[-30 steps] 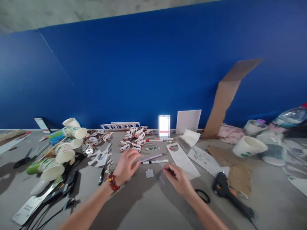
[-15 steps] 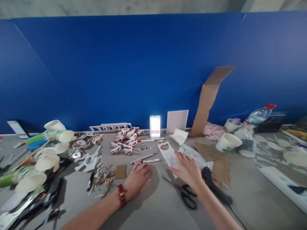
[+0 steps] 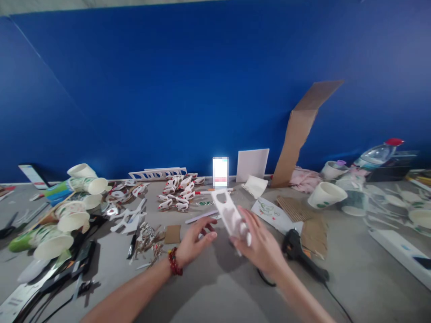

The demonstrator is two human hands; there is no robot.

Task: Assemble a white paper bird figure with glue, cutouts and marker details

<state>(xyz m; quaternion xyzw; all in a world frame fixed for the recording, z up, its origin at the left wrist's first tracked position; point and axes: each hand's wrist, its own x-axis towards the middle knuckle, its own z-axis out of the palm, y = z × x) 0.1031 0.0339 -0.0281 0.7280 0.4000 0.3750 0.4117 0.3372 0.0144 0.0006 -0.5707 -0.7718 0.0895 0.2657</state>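
Between the thumb and fingers of my right hand [image 3: 261,242] is a white foam-like strip [image 3: 229,213] with an oval cutout near its far end, tilted up off the table. My left hand [image 3: 195,241], wearing a red bead bracelet, hovers just left of the strip with its fingers curved apart and nothing in them. Beneath my right hand the scissors are mostly hidden; only a black handle loop [image 3: 266,278] shows. A purple pen [image 3: 201,217] lies beyond my left fingers. Paper with a green drawing [image 3: 271,214] lies to the right of the strip.
Small white bird shapes [image 3: 178,193] with red tips are piled ahead. Paper cups [image 3: 62,222] crowd the left. A black glue gun [image 3: 303,255] with its cord lies right, beside cardboard pieces [image 3: 314,233]. A bent cardboard strip [image 3: 292,143] and a lit phone [image 3: 220,172] stand at the blue wall.
My right hand has lifted the white strip off the table, where it lay flat beside the drawing. My left hand has risen from the table, its fingers now curved. The view has tipped downward slightly.
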